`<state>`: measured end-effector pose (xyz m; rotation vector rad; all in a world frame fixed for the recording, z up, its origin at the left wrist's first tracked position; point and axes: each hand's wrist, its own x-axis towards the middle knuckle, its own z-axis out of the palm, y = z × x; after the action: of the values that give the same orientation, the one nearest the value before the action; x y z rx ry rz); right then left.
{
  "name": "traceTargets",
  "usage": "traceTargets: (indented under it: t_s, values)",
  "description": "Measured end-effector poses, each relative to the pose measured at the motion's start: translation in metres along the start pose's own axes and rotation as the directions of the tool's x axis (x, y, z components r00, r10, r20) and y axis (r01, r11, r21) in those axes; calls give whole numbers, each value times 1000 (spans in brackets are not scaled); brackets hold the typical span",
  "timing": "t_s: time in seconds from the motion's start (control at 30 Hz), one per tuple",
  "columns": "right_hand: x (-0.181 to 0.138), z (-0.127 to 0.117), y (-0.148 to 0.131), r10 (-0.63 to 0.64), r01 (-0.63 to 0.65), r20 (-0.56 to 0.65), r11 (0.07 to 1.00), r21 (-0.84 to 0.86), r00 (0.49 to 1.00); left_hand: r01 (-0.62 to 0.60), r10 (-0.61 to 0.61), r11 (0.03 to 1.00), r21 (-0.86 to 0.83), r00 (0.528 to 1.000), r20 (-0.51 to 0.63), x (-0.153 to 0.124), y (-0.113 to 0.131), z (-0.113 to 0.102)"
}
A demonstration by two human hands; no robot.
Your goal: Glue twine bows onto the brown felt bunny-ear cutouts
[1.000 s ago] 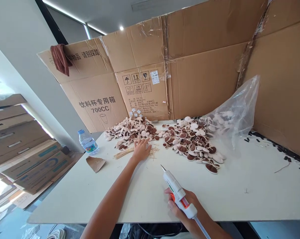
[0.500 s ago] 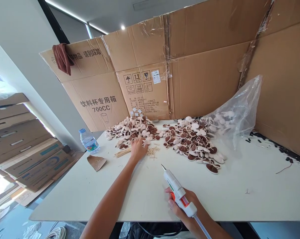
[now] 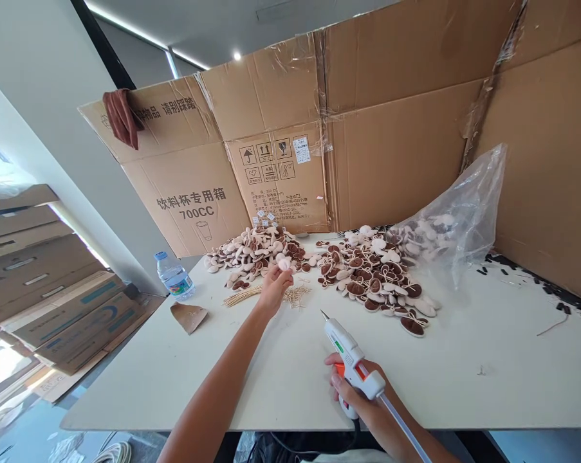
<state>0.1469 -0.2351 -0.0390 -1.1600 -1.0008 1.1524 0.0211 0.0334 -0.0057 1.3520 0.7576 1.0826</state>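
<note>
My right hand [image 3: 355, 386] grips a white hot glue gun [image 3: 350, 354] with an orange trigger; its nozzle points up and left, and a clear glue stick comes out of its back end. Farther off, my left hand [image 3: 275, 288] is closed on a small pale plush piece [image 3: 284, 262] held at the fingertips. Just behind it lies a heap of pale and brown plush pieces [image 3: 251, 247]. Below the hand are a bundle of thin tan cords [image 3: 242, 296] and some shorter cord bits [image 3: 297, 296]. To the right spreads a pile of brown-and-cream plush pieces with cord loops [image 3: 367, 276].
A clear plastic bag [image 3: 468, 225] of pale pieces leans at the right back. On the left stand a water bottle [image 3: 174, 278] and a brown scrap [image 3: 188, 316]. Cardboard walls [image 3: 391, 148] rise behind the white table [image 3: 488, 386]. Black bits [image 3: 555, 296] lie along the right edge.
My left hand has lifted off the near side of the heap, slightly right, with a pale plush piece now in its fingers. The glue gun has shifted slightly right.
</note>
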Motion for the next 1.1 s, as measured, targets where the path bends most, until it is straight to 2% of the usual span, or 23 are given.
traceTargets:
  t_s: [0.1, 0.27, 0.43, 0.63, 0.8, 1.1]
  values:
    - [0, -2, -3, 18, -17, -21, 999, 42, 1000, 15, -19, 998, 65, 998, 66, -5, -4, 7]
    - [2, -5, -6, 27, -22, -55, 996, 87, 998, -51, 32, 987, 153, 992, 121, -9, -10, 11]
    - [3, -5, -6, 34, -27, -68, 995, 99, 997, 6, -37, 983, 185, 986, 165, -9, -11, 10]
    - [2, -6, -8, 32, -26, -69, 997, 75, 997, 25, -83, 953, 300, 980, 180, -14, -7, 12]
    - [2, -5, -10, 43, -35, -78, 995, 97, 996, 123, -156, 974, 193, 973, 168, -15, -1, 15]
    - [3, -7, -9, 25, -16, -122, 997, 73, 992, 90, -111, 988, 128, 980, 164, -17, -8, 17]
